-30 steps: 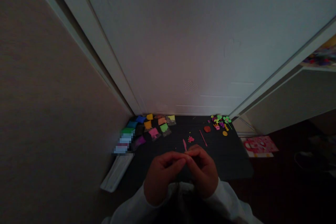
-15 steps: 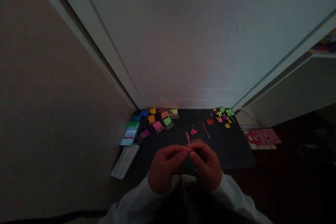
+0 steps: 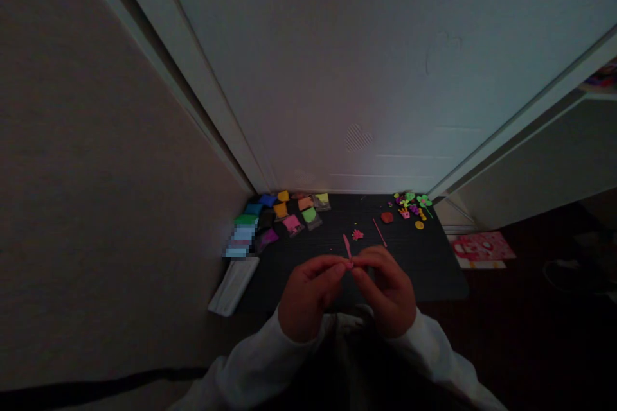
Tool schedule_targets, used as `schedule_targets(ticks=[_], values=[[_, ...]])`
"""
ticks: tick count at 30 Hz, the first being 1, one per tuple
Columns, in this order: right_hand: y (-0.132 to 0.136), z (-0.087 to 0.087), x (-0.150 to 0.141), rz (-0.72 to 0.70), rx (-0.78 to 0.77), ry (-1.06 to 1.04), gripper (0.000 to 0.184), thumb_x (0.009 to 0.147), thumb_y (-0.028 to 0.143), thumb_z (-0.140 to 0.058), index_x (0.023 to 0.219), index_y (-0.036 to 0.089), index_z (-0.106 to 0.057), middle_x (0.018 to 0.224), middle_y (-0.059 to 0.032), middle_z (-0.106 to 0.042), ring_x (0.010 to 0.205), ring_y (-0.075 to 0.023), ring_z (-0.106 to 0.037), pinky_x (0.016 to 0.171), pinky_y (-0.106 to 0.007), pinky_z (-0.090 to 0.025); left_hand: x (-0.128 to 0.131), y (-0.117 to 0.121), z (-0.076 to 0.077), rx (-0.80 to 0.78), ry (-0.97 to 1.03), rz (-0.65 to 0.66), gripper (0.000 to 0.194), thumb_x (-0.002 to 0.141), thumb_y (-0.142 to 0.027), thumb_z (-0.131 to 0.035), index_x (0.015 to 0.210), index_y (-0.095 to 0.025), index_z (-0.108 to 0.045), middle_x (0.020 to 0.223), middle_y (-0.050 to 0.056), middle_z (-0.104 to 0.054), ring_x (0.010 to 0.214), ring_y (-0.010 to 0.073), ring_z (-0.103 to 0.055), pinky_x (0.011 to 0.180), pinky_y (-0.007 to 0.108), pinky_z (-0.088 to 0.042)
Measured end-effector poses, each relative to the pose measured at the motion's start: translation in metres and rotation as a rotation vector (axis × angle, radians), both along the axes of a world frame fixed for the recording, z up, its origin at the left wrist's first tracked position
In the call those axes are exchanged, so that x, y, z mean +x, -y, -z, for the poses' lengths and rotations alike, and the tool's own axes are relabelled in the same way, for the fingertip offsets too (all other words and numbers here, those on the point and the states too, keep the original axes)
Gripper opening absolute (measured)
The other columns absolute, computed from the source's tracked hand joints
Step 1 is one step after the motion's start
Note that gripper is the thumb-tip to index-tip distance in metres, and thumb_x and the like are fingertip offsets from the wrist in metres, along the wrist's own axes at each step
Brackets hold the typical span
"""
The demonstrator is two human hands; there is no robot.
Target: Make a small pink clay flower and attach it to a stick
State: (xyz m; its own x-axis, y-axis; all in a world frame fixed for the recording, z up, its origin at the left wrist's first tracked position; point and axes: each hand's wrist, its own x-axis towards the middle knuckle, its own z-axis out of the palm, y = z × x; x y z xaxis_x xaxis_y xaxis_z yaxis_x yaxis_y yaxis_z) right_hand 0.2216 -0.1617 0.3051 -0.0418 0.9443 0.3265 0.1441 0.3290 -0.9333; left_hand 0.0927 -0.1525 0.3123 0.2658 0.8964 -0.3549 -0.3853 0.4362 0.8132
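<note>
Low over the near edge of the dark bench (image 3: pixel 434 279), the left hand (image 3: pixel 308 292) and right hand (image 3: pixel 385 289) meet fingertip to fingertip, both pinching a tiny pink piece (image 3: pixel 349 263) between them. Just beyond lie a pink tool (image 3: pixel 346 244), a small pink flower shape (image 3: pixel 357 234) and a thin pink stick (image 3: pixel 378 232). Coloured clay packets (image 3: pixel 289 215) sit far left, and finished clay figures (image 3: pixel 412 205) far right.

table (image 3: pixel 424 276) black. clay packets (image 3: pixel 289 215), centre-left: blue, yellow, orange, green, pink, purple. pink tool (image 3: pixel 346 244) mid-frame, pink star shape (image 3: pixel 357 234) beside it. red-and-white patterned sheet (image 3: pixel 479 249) at right. sleeves (image 3: pixel 263 366) white.
</note>
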Motion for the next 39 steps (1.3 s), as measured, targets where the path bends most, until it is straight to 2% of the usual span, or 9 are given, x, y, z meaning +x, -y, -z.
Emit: schedule_targets(ticks=[3, 5, 8, 10, 14, 22, 27, 33, 39], values=[[-0.002, 0.002, -0.001, 0.013, -0.022, -0.016, 0.014, 0.072, 0.014, -0.051, 0.084, 0.02, -0.054, 0.078, -0.003, -0.051, 0.075, -0.0148, -0.047, 0.067, -0.031, -0.038, 0.001, 0.0, 0.001, 0.019, -0.015, -0.029, 0.012, 0.07, -0.024, -0.053, 0.074, -0.015, -0.059, 0.039, -0.007, -0.032, 0.039, 0.0037, -0.026, 0.04, 0.017, -0.024], [-0.003, 0.002, -0.001, 0.001, -0.056, -0.028, 0.011, 0.073, 0.016, -0.05, 0.082, 0.02, -0.053, 0.077, -0.0027, -0.05, 0.074, -0.0144, -0.047, 0.066, -0.03, -0.038, 0.0, 0.002, -0.001, 0.072, -0.142, -0.054, 0.011, 0.07, -0.025, -0.054, 0.075, -0.017, -0.059, 0.043, -0.006, -0.041, 0.041, 0.004, -0.033, 0.042, 0.016, -0.028], [-0.003, 0.001, -0.002, -0.049, -0.108, -0.044, 0.007, 0.074, 0.018, -0.048, 0.08, 0.019, -0.053, 0.075, -0.0021, -0.05, 0.072, -0.0137, -0.047, 0.064, -0.029, -0.038, -0.002, 0.005, -0.006, 0.207, -0.353, -0.074, 0.01, 0.069, -0.024, -0.055, 0.075, -0.019, -0.06, 0.064, -0.003, -0.058, 0.058, 0.0068, -0.048, 0.054, 0.016, -0.037], [-0.003, 0.001, -0.002, -0.066, -0.119, -0.054, 0.006, 0.074, 0.019, -0.048, 0.079, 0.019, -0.053, 0.074, -0.0018, -0.05, 0.071, -0.0136, -0.047, 0.064, -0.029, -0.038, -0.002, 0.006, -0.009, 0.304, -0.447, -0.079, 0.009, 0.07, -0.023, -0.054, 0.076, -0.021, -0.061, 0.072, -0.003, -0.062, 0.068, 0.0086, -0.052, 0.062, 0.016, -0.039], [0.0, 0.001, -0.004, -0.081, -0.1, -0.07, 0.008, 0.073, 0.019, -0.049, 0.08, 0.019, -0.053, 0.075, -0.0019, -0.05, 0.072, -0.014, -0.048, 0.065, -0.029, -0.038, -0.002, 0.008, -0.01, 0.409, -0.606, -0.1, 0.011, 0.071, -0.023, -0.053, 0.079, -0.022, -0.06, 0.076, -0.004, -0.062, 0.069, 0.0094, -0.054, 0.064, 0.017, -0.041], [0.001, 0.002, -0.009, -0.042, -0.127, -0.052, 0.004, 0.074, 0.018, -0.049, 0.076, 0.019, -0.052, 0.071, -0.0005, -0.05, 0.068, -0.0122, -0.047, 0.062, -0.027, -0.038, -0.006, 0.013, -0.007, 0.423, -0.654, -0.085, 0.014, 0.072, -0.027, -0.051, 0.081, -0.02, -0.059, 0.069, -0.001, -0.059, 0.065, 0.0102, -0.051, 0.06, 0.019, -0.04], [0.003, 0.001, -0.012, -0.055, -0.136, -0.041, 0.003, 0.074, 0.019, -0.05, 0.074, 0.018, -0.053, 0.07, -0.0003, -0.05, 0.067, -0.0119, -0.048, 0.061, -0.026, -0.038, -0.012, 0.016, -0.006, 0.356, -0.602, -0.08, 0.019, 0.07, -0.03, -0.053, 0.086, -0.021, -0.058, 0.054, -0.005, -0.046, 0.051, 0.0072, -0.042, 0.049, 0.017, -0.035], [0.009, 0.004, -0.012, -0.111, -0.163, -0.019, 0.005, 0.073, 0.021, -0.05, 0.075, 0.018, -0.053, 0.07, -0.0005, -0.051, 0.067, -0.0122, -0.048, 0.062, -0.026, -0.038, -0.016, 0.017, -0.004, 0.287, -0.547, -0.018, 0.017, 0.067, -0.031, -0.056, 0.076, -0.017, -0.062, 0.064, 0.0, -0.057, 0.058, 0.0098, -0.047, 0.054, 0.019, -0.037], [0.019, 0.008, -0.008, -0.084, -0.163, -0.007, 0.005, 0.073, 0.021, -0.05, 0.075, 0.018, -0.053, 0.071, -0.0004, -0.051, 0.068, -0.0121, -0.047, 0.067, -0.027, -0.038, -0.012, 0.022, -0.004, 0.247, -0.545, -0.004, 0.018, 0.067, -0.032, -0.055, 0.074, -0.017, -0.061, 0.056, -0.003, -0.053, 0.047, 0.0064, -0.038, 0.044, 0.017, -0.03]])
